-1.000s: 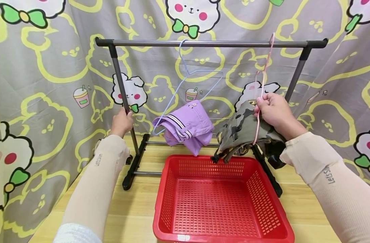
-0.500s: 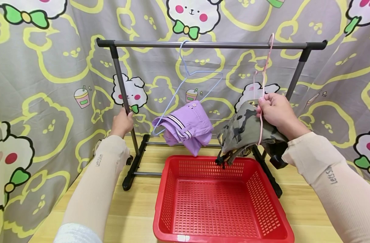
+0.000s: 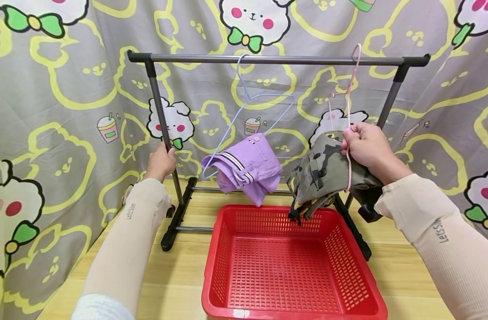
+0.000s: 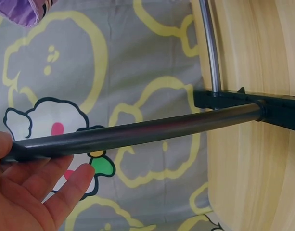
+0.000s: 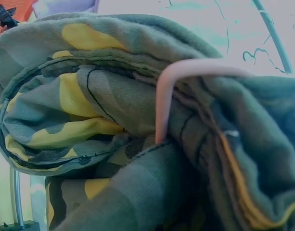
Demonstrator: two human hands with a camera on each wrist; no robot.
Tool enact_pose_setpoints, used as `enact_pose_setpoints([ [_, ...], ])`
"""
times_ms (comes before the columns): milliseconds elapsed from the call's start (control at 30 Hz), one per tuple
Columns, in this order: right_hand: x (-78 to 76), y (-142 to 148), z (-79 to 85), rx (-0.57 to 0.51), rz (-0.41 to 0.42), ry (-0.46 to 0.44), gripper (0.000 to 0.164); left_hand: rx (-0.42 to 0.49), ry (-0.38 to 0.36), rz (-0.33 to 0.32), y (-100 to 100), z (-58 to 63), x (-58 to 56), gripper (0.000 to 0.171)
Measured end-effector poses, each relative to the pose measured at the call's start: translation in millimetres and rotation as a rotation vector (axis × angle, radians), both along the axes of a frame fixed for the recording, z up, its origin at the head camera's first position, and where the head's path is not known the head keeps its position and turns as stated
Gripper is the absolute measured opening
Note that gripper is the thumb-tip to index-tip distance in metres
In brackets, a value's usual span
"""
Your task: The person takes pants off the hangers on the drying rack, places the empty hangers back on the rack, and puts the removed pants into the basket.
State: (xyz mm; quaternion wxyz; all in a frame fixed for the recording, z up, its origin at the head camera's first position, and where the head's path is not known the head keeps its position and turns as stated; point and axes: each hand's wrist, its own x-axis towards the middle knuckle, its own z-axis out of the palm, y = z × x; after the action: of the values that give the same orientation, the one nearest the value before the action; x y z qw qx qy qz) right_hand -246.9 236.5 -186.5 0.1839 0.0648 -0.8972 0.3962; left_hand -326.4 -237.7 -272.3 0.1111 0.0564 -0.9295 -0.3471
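My left hand (image 3: 161, 162) grips the left upright (image 3: 157, 109) of a grey metal clothes rack; in the left wrist view the fingers (image 4: 65, 192) lie along the underside of the pole (image 4: 137, 134). Between thumb and fingers, my right hand (image 3: 365, 146) pinches the side of a pink hanger (image 3: 349, 175), whose hook is over the rail near its right end. Folded camouflage trousers (image 3: 317, 166) drape over this hanger. Close up in the right wrist view, the pink bend (image 5: 164, 98) crosses the rolled camouflage cloth (image 5: 104, 53); the right hand is hidden there.
A light blue hanger (image 3: 231, 126) holding folded purple trousers (image 3: 249, 164) hangs mid-rail (image 3: 300, 59). Below stands a red plastic basket (image 3: 209, 266) on the wooden table (image 3: 167, 275), between the rack's black feet (image 3: 169, 235). A patterned curtain (image 3: 67, 155) closes off the back and sides.
My right hand, the lower part of the pink hanger and the camouflage trousers have shifted slightly to the right. The left hand stays on the upright.
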Motion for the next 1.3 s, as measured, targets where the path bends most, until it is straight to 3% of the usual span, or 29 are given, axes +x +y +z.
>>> enact_pose_setpoints([
  [1300, 5.3, 9.9, 9.5, 0.011, 0.021, 0.023, 0.038, -0.019, 0.010, -0.006, -1.9, -3.2, -0.3, 0.051],
])
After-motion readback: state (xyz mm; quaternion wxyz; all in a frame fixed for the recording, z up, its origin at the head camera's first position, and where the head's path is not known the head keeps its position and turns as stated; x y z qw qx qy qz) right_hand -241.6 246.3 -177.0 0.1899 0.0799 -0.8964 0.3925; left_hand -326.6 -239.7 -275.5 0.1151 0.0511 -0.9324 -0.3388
